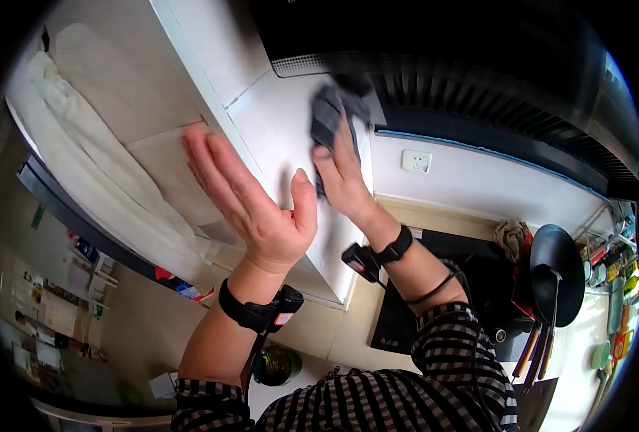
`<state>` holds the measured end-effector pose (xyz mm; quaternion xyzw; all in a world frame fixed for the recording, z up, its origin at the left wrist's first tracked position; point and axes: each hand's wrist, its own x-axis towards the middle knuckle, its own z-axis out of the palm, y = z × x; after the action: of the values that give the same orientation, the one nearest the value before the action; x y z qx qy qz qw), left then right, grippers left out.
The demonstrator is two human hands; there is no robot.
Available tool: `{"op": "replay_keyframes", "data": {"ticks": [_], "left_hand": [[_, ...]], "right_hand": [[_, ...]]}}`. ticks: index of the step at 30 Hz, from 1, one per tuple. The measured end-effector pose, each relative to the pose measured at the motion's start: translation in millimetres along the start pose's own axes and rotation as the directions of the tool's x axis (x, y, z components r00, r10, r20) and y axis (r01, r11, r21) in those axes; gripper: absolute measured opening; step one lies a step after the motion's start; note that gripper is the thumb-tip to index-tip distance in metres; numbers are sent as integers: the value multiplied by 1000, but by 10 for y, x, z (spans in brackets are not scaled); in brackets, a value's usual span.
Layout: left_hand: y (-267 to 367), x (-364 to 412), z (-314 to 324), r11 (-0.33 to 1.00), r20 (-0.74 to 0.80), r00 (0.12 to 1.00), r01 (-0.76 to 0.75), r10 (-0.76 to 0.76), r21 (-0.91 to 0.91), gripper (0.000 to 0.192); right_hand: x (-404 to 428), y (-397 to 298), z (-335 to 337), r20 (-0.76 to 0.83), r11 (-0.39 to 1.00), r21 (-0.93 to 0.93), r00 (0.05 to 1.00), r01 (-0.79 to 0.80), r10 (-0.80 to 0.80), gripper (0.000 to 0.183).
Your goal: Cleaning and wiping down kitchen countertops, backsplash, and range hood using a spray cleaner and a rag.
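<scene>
My right hand [343, 173] presses a dark grey cloth [327, 116] against a white tiled wall [276, 119], just below the black range hood [432, 48]. The cloth and the fingers on it are blurred. To the left, my left hand [249, 205] is raised with its fingers straight and the thumb apart, and nothing is in it. It is by the pale edge [211, 108] of the wall; whether the palm touches it I cannot tell. Each wrist wears a black strap with a small device.
A black cooktop [438, 254] lies below on the right, with a dark wok [557, 275] beside a crumpled cloth [510, 240]. A wall socket [416, 161] sits under the hood. White curtain fabric [98, 151] hangs at left. A dark pot [276, 364] stands near my body.
</scene>
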<state>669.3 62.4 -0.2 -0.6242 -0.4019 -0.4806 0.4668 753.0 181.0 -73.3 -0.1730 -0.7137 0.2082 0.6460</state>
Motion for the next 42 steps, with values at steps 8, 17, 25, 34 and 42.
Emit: {"op": "replay_keyframes", "data": {"ticks": [8, 17, 25, 34, 42], "left_hand": [[57, 76, -15, 1000, 50, 999, -11, 12, -19, 79], [30, 17, 33, 1000, -11, 1000, 0, 0, 14, 75], [54, 62, 51, 1000, 14, 1000, 8, -8, -27, 77], [131, 32, 18, 1000, 48, 999, 22, -21, -22, 79], [104, 55, -12, 999, 57, 998, 15, -13, -38, 79]], "right_hand": [[763, 40, -159, 2, 985, 88, 989, -148, 148, 50], [-38, 13, -7, 11, 979, 117, 986, -169, 168, 70], [947, -170, -133, -69, 997, 2, 995, -75, 75, 35], [-295, 600, -3, -32, 847, 224, 865, -482, 501, 69], [709, -141, -146, -22, 994, -20, 994, -109, 109, 55]]}}
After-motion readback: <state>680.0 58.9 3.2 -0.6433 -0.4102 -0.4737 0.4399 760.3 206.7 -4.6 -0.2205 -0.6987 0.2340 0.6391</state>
